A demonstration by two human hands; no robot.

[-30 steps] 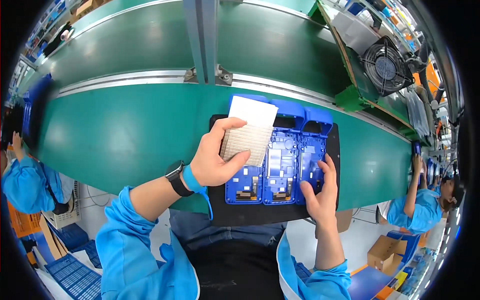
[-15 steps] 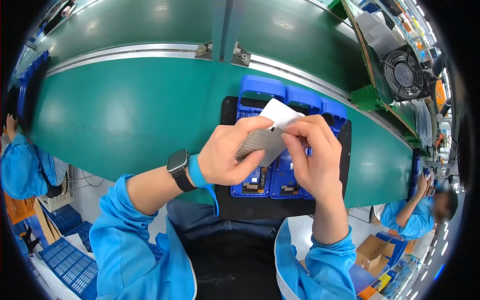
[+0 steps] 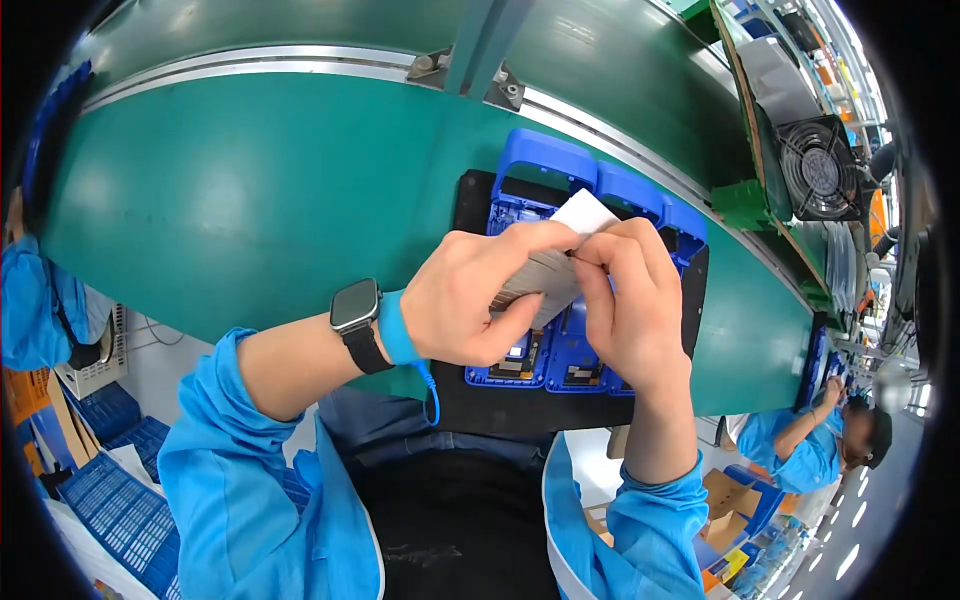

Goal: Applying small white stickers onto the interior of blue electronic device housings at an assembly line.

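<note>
In the head view, the left hand (image 3: pixel 470 300) and right hand (image 3: pixel 625 300) meet, both pinching a thin white-and-grey sheet (image 3: pixel 560 265) held over blue plastic fixtures (image 3: pixel 545 165) on a black mat (image 3: pixel 470 200). Peeling seems best done slowly, keeping the sheet flat and steady.

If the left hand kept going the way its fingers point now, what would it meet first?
The left hand points rightward at the right hand, with the white-and-grey sheet pinched between them. Likely the right hand's fingers come first; depth is unclear.
</note>
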